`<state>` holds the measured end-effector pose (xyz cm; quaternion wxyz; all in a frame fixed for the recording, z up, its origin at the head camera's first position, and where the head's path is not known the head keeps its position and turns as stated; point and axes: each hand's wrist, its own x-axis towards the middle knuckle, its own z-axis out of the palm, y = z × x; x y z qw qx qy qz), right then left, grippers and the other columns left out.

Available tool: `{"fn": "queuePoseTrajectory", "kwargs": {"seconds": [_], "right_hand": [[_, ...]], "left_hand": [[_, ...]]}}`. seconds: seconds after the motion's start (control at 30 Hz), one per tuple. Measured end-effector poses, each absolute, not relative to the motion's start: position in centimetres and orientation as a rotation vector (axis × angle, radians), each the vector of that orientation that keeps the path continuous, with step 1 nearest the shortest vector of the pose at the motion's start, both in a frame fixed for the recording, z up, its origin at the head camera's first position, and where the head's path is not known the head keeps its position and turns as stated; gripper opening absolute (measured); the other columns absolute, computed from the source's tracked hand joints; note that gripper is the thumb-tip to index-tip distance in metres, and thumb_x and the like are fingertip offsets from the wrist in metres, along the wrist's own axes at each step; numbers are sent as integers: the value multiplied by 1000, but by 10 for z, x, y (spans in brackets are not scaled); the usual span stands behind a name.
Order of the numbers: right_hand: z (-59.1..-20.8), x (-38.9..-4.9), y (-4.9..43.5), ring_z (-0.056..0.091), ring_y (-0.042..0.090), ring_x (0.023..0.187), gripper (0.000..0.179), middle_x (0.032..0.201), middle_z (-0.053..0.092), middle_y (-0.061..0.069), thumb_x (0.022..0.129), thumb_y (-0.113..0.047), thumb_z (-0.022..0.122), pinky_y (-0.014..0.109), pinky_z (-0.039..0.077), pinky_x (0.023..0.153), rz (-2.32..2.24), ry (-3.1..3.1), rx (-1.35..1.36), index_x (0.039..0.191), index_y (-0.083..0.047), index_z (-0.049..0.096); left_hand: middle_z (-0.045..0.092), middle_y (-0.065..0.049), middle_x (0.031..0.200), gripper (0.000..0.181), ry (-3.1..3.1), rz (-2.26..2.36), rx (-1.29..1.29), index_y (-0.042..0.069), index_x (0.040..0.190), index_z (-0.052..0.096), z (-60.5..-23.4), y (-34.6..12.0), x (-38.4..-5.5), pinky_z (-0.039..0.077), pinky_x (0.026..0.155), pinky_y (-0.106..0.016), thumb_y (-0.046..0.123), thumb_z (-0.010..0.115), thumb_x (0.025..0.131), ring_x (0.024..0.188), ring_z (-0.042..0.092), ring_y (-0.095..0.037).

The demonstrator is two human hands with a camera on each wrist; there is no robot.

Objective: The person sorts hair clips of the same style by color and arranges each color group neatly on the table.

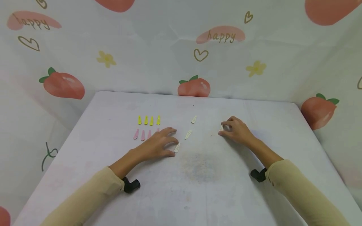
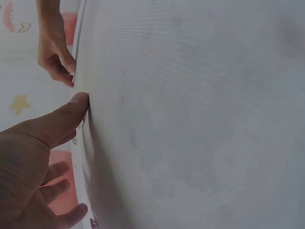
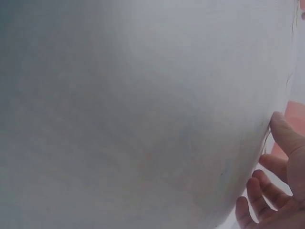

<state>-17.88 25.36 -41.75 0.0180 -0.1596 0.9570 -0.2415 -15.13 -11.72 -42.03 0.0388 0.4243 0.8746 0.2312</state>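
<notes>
- Mostly bare white counter [image 1: 198, 194], strawberry-print cloth [image 1: 181, 47] behind.
- L hand [image 1: 158, 145]: fingers spread flat, nothing held; thumb tip touches a white hair clip [image 1: 177, 147].
- R hand [image 1: 237, 130]: fingers curled, pinching another white clip [image 1: 221, 127] at counter level.
- Clips prob. light, thin, stiff, slippery; take by the edges.
- Yellow clips [image 1: 149, 120], pink clips [image 1: 142, 135] in rows near L hand.
</notes>
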Motion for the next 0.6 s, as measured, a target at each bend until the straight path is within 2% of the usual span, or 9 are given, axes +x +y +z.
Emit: {"fn": "queuePoseTrajectory", "kwargs": {"seconds": [0.17, 0.33, 0.6], "right_hand": [[-419, -178, 253, 57, 30, 91, 48, 108, 60, 20, 85, -25, 80, 41, 45, 72, -750, 2975, -504, 121, 5, 68], [-419, -178, 252, 56, 30, 90, 48, 108, 60, 20, 85, -25, 80, 40, 44, 71, -752, 2976, -512, 121, 5, 68], [-418, -178, 252, 56, 30, 89, 48, 107, 60, 20, 85, -25, 80, 41, 44, 71, -758, 2990, -507, 120, 5, 69]], "left_hand": [[45, -22, 147, 54, 2667, 663, 1260, 13, 126, 70, -419, -112, -157, 37, 108, -57, 35, 84, 79, 141, 35, -36], [46, -23, 147, 52, 2661, 634, 1248, 14, 121, 73, -419, -111, -163, 33, 108, -61, 38, 85, 77, 144, 31, -40], [45, -20, 148, 47, 2714, 605, 1163, 13, 115, 73, -418, -110, -176, 23, 114, -61, 38, 86, 77, 148, 20, -40]]}}
